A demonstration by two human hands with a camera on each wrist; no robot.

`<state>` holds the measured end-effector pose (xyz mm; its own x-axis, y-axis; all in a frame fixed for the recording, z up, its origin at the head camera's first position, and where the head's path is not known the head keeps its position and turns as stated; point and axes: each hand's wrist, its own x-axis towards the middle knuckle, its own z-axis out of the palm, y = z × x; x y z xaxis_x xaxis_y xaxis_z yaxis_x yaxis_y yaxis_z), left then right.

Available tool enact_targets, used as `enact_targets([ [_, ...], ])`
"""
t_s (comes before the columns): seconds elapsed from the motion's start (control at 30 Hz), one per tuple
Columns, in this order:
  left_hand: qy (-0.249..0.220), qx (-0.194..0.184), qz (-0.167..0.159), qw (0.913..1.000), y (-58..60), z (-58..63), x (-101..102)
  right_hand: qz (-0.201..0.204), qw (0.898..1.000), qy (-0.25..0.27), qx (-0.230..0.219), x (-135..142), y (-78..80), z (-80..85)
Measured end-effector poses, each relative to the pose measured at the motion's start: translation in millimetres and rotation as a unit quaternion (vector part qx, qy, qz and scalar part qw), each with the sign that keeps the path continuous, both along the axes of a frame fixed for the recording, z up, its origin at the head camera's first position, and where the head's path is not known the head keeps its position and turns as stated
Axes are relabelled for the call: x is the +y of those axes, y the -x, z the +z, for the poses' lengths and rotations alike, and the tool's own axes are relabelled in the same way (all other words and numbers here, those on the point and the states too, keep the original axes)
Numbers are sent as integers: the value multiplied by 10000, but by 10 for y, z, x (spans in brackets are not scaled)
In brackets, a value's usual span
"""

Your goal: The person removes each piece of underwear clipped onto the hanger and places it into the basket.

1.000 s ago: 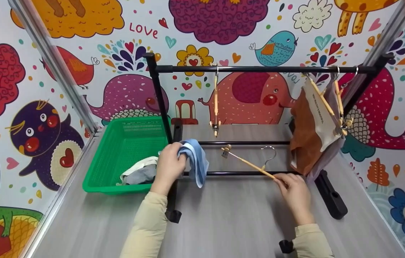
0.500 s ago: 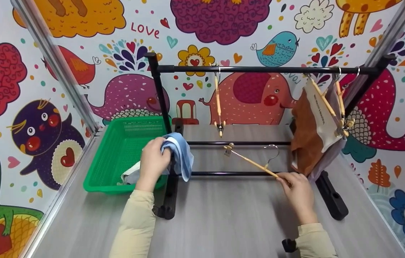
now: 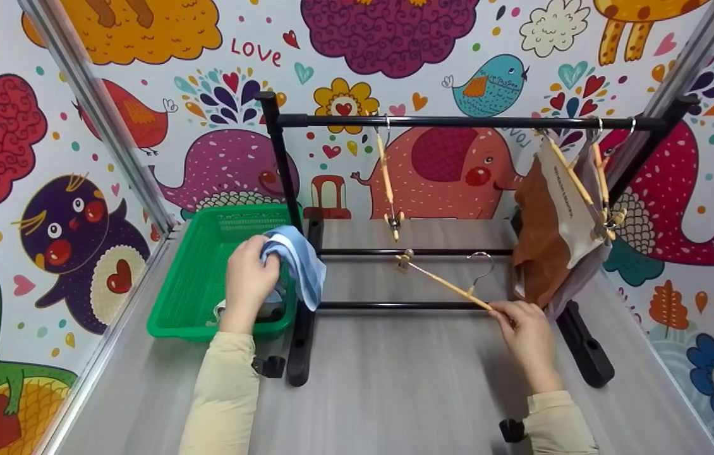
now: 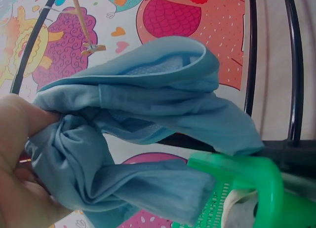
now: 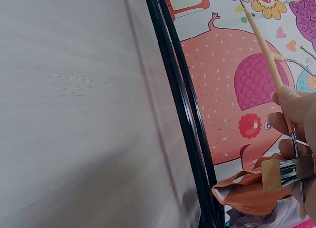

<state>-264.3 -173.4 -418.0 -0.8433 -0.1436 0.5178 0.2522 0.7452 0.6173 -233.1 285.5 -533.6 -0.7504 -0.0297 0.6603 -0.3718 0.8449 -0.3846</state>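
In the head view my left hand (image 3: 246, 278) grips a bunched light-blue garment (image 3: 303, 265), above the front right corner of the green basket (image 3: 161, 328). The left wrist view shows the garment (image 4: 163, 99) in loose folds, with a banded opening on top and the thumb pressing on its edge. My right hand (image 3: 529, 344) pinches one end of a wooden clip hanger (image 3: 445, 282). Its far clip points left, and its metal hook is free. Seen from the right wrist, a wooden clip (image 5: 271, 176) sits by the curled fingers.
A black clothes rack (image 3: 458, 122) spans the table (image 3: 395, 392). One bare clip hanger (image 3: 386, 170) hangs left of its middle. Brown (image 3: 537, 246) and mauve clothes (image 3: 584, 272) hang at the right. Grey and white cloth lies in the basket, partly hidden by my left hand.
My left hand has moved left with the light-blue garment, from beside the rack's left post to over the basket. My right hand and its hanger have hardly moved. The bare hanging hanger has turned slightly.
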Motion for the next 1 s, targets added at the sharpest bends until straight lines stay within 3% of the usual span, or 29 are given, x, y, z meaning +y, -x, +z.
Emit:
enact_targets([
  [0.27, -107, -74, 223, 9997, 33, 28, -208, 21, 10000, 54, 54, 21, 2, 24],
  [0.47, -183, -166, 582, 9980, 55, 28, -403, 3, 10000, 27, 82, 46, 4, 37],
  [1.0, -281, -575, 1271, 9898, 86, -148, -853, -36, 10000, -75, 11, 82, -8, 44],
])
